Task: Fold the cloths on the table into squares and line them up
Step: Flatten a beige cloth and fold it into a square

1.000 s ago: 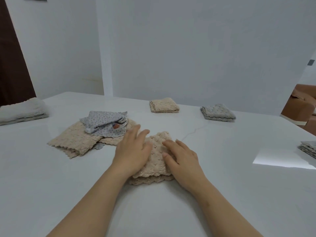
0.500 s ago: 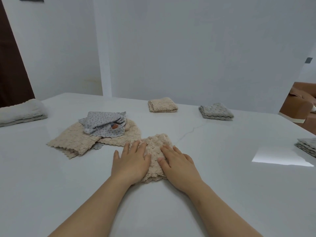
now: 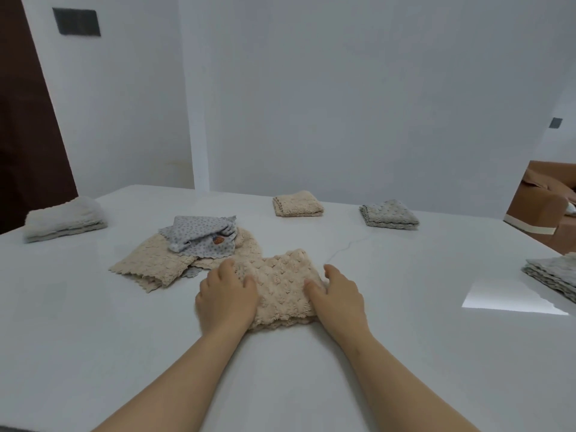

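Table [image 3: 93,338], white and glossy, filled the view below pale walls. Loose beige cloth [image 3: 149,263] lay spread at ten o'clock from the hands, with a crumpled grey dotted cloth [image 3: 199,235] heaped on its far part. Pale folded stack [image 3: 64,218] sat well apart at nine o'clock near the table's left edge, and a grey stack [image 3: 554,275] lay at three o'clock, cut by the frame. Folded beige square [image 3: 297,204] rested at twelve o'clock and a folded grey square [image 3: 389,215] at one o'clock, both near the far edge and apart from each other.

Folded beige cloth [image 3: 280,288] lay flat on the table at the centre, between the two hands. Left hand [image 3: 226,299] gripped its nine o'clock edge: the fingers [image 3: 227,266] curled over that edge and the thumb lay on top. Right hand [image 3: 338,296] lay at its three o'clock edge with relaxed, nearly straight fingers [image 3: 330,271] alongside the cloth and the thumb pressed on the upper surface. Whether any fingertips reached under the cloth could not be told.
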A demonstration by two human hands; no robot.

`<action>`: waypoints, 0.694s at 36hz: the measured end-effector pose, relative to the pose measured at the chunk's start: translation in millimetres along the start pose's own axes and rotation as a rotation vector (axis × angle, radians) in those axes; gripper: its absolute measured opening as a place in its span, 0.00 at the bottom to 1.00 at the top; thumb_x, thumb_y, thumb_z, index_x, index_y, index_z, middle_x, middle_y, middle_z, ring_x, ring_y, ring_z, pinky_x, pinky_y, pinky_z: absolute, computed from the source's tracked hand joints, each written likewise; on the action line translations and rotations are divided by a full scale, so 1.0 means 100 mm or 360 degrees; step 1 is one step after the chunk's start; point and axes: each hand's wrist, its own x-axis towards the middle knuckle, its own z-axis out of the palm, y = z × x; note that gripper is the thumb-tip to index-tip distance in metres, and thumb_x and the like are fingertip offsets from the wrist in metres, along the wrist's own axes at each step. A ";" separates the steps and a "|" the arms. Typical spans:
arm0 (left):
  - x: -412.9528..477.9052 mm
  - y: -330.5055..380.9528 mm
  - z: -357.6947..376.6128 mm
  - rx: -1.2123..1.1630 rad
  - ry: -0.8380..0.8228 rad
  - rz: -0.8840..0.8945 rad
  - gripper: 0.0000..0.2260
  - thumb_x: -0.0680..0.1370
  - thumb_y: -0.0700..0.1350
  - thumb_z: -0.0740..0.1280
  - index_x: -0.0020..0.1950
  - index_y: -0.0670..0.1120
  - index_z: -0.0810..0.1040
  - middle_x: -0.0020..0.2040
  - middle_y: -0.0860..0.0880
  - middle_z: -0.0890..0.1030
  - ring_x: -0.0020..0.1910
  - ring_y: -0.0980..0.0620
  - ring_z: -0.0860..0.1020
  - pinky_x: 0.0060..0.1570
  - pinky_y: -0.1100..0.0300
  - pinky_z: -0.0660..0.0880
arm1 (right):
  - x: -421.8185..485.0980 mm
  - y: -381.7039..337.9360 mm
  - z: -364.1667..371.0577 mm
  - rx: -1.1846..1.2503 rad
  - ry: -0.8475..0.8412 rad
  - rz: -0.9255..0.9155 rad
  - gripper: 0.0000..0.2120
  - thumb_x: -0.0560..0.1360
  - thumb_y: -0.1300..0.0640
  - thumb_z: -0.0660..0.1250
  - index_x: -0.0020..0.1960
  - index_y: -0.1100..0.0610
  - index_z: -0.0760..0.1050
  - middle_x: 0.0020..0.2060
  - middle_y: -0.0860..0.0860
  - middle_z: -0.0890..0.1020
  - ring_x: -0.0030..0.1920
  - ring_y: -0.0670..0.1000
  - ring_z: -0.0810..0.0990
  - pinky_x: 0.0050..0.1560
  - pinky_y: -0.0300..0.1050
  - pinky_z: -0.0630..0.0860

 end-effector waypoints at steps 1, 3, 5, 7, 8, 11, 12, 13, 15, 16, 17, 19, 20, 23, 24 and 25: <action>-0.02 0.00 -0.01 0.0061 0.0004 -0.0059 0.21 0.79 0.53 0.56 0.69 0.45 0.64 0.69 0.44 0.67 0.68 0.44 0.64 0.66 0.51 0.60 | -0.02 -0.01 0.00 -0.0102 0.0027 0.0047 0.26 0.77 0.45 0.56 0.71 0.56 0.62 0.66 0.53 0.72 0.68 0.54 0.66 0.66 0.48 0.61; -0.05 -0.01 -0.03 0.0204 -0.0029 -0.0129 0.23 0.79 0.57 0.54 0.67 0.44 0.67 0.67 0.43 0.69 0.67 0.43 0.65 0.65 0.52 0.60 | -0.06 -0.01 0.01 -0.0257 0.0064 0.0106 0.26 0.76 0.43 0.54 0.69 0.56 0.66 0.63 0.52 0.74 0.65 0.54 0.65 0.65 0.49 0.61; -0.06 -0.02 -0.04 0.0310 -0.0090 -0.0141 0.25 0.78 0.60 0.51 0.65 0.45 0.71 0.67 0.44 0.70 0.67 0.44 0.65 0.66 0.52 0.59 | -0.11 -0.01 0.01 -0.0339 0.0068 0.0113 0.25 0.76 0.42 0.54 0.66 0.55 0.68 0.62 0.51 0.74 0.64 0.54 0.65 0.64 0.48 0.60; -0.07 -0.05 -0.05 0.0321 -0.0139 -0.0111 0.25 0.78 0.61 0.50 0.63 0.48 0.74 0.66 0.46 0.70 0.67 0.46 0.64 0.67 0.53 0.58 | -0.14 0.00 0.01 -0.0373 0.0044 0.0089 0.23 0.76 0.42 0.53 0.62 0.55 0.71 0.60 0.50 0.74 0.62 0.53 0.65 0.63 0.47 0.60; -0.09 -0.05 -0.06 0.0303 -0.0154 -0.0094 0.25 0.78 0.61 0.50 0.62 0.48 0.75 0.66 0.47 0.71 0.67 0.46 0.65 0.67 0.53 0.58 | -0.16 0.00 0.00 -0.0379 0.0033 0.0081 0.22 0.76 0.42 0.53 0.60 0.55 0.72 0.60 0.50 0.74 0.62 0.53 0.65 0.63 0.47 0.60; -0.12 -0.06 -0.08 0.0315 -0.0189 -0.0048 0.25 0.76 0.64 0.53 0.59 0.48 0.77 0.63 0.48 0.73 0.65 0.47 0.66 0.66 0.53 0.60 | -0.21 0.01 -0.02 -0.0363 0.0023 0.0066 0.21 0.75 0.42 0.54 0.55 0.55 0.73 0.56 0.49 0.74 0.61 0.53 0.65 0.63 0.47 0.61; -0.12 -0.07 -0.08 0.0338 -0.0207 -0.0025 0.26 0.75 0.65 0.54 0.57 0.47 0.78 0.61 0.48 0.74 0.65 0.47 0.67 0.66 0.53 0.61 | -0.22 0.01 -0.02 -0.0335 0.0020 0.0066 0.19 0.75 0.42 0.55 0.52 0.56 0.73 0.54 0.49 0.75 0.60 0.52 0.66 0.62 0.47 0.61; -0.13 -0.07 -0.09 0.0351 -0.0222 0.0001 0.25 0.74 0.65 0.56 0.55 0.47 0.77 0.60 0.49 0.75 0.64 0.48 0.68 0.65 0.53 0.62 | -0.24 0.02 -0.03 -0.0295 0.0020 0.0062 0.16 0.74 0.43 0.56 0.48 0.55 0.72 0.51 0.49 0.75 0.59 0.52 0.66 0.62 0.46 0.62; -0.14 -0.06 -0.11 0.0341 -0.0248 0.0064 0.24 0.72 0.66 0.59 0.55 0.48 0.75 0.58 0.49 0.76 0.63 0.48 0.70 0.64 0.53 0.62 | -0.26 0.01 -0.06 -0.0193 0.0025 0.0039 0.12 0.74 0.45 0.58 0.45 0.54 0.68 0.46 0.48 0.74 0.56 0.52 0.67 0.58 0.45 0.64; -0.15 -0.05 -0.12 0.0327 -0.0261 0.0101 0.23 0.72 0.65 0.60 0.56 0.48 0.73 0.58 0.50 0.76 0.63 0.49 0.70 0.64 0.53 0.61 | -0.28 0.01 -0.06 -0.0148 0.0024 0.0028 0.11 0.74 0.46 0.59 0.45 0.54 0.67 0.44 0.47 0.72 0.54 0.51 0.67 0.56 0.44 0.63; -0.17 -0.05 -0.13 0.0311 -0.0272 0.0139 0.23 0.73 0.65 0.60 0.58 0.48 0.71 0.58 0.50 0.76 0.63 0.49 0.70 0.65 0.52 0.61 | -0.29 0.01 -0.07 -0.0115 0.0024 0.0018 0.11 0.74 0.46 0.60 0.47 0.53 0.67 0.43 0.47 0.71 0.54 0.52 0.67 0.53 0.44 0.62; -0.21 -0.04 -0.15 0.0258 -0.0301 0.0198 0.25 0.74 0.63 0.60 0.63 0.47 0.67 0.60 0.49 0.75 0.63 0.48 0.70 0.65 0.53 0.60 | -0.31 0.01 -0.06 -0.0074 0.0033 0.0002 0.11 0.74 0.46 0.61 0.49 0.52 0.65 0.45 0.49 0.72 0.53 0.53 0.69 0.49 0.44 0.62; -0.22 -0.04 -0.16 0.0220 -0.0314 0.0218 0.26 0.75 0.62 0.60 0.66 0.47 0.65 0.62 0.49 0.75 0.64 0.47 0.70 0.64 0.54 0.61 | -0.32 0.02 -0.06 -0.0048 0.0031 -0.0002 0.12 0.74 0.46 0.61 0.50 0.52 0.64 0.46 0.50 0.73 0.52 0.54 0.70 0.48 0.45 0.64; -0.26 -0.05 -0.17 0.0048 -0.0349 0.0233 0.28 0.76 0.60 0.61 0.70 0.49 0.59 0.65 0.47 0.73 0.65 0.46 0.70 0.64 0.55 0.64 | -0.37 0.02 -0.07 0.0095 -0.0001 -0.0021 0.12 0.73 0.47 0.62 0.50 0.52 0.65 0.46 0.51 0.77 0.49 0.54 0.74 0.46 0.47 0.70; -0.27 -0.05 -0.18 -0.0046 -0.0364 0.0229 0.28 0.75 0.60 0.62 0.70 0.50 0.58 0.64 0.47 0.74 0.64 0.45 0.71 0.63 0.55 0.66 | -0.39 0.02 -0.08 0.0148 -0.0012 -0.0031 0.12 0.73 0.47 0.63 0.50 0.53 0.65 0.45 0.51 0.78 0.48 0.54 0.76 0.46 0.48 0.72; -0.28 -0.06 -0.18 -0.0148 -0.0382 0.0226 0.28 0.75 0.59 0.63 0.70 0.51 0.57 0.62 0.48 0.75 0.62 0.45 0.72 0.60 0.55 0.68 | -0.41 0.01 -0.09 0.0190 -0.0022 -0.0040 0.12 0.74 0.48 0.63 0.51 0.53 0.65 0.45 0.51 0.79 0.47 0.53 0.76 0.46 0.48 0.73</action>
